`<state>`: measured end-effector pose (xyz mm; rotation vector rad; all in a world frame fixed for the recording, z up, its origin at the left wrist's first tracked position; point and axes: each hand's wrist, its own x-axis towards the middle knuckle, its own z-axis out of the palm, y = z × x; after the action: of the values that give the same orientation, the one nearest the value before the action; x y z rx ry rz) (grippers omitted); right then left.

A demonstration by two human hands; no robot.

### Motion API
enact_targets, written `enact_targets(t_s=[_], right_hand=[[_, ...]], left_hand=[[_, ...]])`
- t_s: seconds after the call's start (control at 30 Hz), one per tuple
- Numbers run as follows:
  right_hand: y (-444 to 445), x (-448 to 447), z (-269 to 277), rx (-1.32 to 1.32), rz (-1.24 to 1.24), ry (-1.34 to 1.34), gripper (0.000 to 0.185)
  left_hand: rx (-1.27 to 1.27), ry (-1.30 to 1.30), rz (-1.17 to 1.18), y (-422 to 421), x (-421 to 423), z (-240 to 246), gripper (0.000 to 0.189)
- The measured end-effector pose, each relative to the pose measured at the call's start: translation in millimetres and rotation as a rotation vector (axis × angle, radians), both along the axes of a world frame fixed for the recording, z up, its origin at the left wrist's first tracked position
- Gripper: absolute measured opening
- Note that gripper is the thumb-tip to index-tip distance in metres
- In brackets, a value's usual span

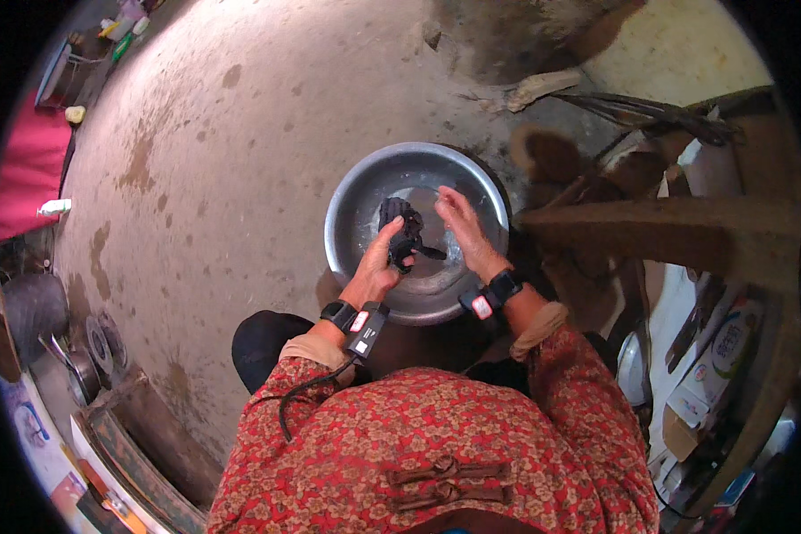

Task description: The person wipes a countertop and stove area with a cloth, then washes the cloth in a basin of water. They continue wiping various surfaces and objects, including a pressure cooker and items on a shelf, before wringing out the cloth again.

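A round metal basin [334, 220] stands on the concrete floor in front of my knees, with what looks like shallow water in its bottom. Over it, my left hand [376, 261] grips a dark, crumpled fabric item, apparently a black glove [400, 217], thumb laid across its front. One narrow piece of the glove sticks out toward the right. My right hand [468, 233] hovers above the basin's right side, apart from the glove, palm turned inward and holding nothing. Black strapped devices sit on both wrists; a cable runs from the left device [367, 330].
To the right are a wooden beam [661, 220] and a printed carton [717, 360]. A pale piece of wood [541, 88] lies beyond the basin. Metal cookware [83, 377] and a wooden frame [153, 434] stand at left, below a pink-red cloth [33, 167]. Dark stains mark the floor [240, 167].
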<state>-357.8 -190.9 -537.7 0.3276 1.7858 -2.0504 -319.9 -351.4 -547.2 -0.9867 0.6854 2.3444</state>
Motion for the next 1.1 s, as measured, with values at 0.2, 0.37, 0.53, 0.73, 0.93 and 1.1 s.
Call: enact_targets(t_s=[0.2,0.37,0.53,0.73,0.93,1.1], right_hand=[[9,-1,-6,-0.072,0.376,0.104,0.048],[2,-8,-16,0.372,0.56,0.231,0.033],[-3,-3,-33,0.684,0.644,0.321,0.034],[-10,3,-40,0.878,0.656,0.18,0.037],[12,0,-12,0.299,0.525,-0.141,0.036],[25,-13,-1,0.353,0.468,0.025,0.03]], left_hand=[[0.005,0.026,-0.285,13,8,23,0.033],[-0.388,0.162,-0.517,20,13,4,0.032],[-0.872,0.482,-0.682,24,19,-19,0.032],[-1.306,0.571,-0.959,21,22,-10,0.042],[-1.325,0.628,-0.986,17,16,5,0.054],[-1.305,0.748,-0.764,19,14,4,0.07]])
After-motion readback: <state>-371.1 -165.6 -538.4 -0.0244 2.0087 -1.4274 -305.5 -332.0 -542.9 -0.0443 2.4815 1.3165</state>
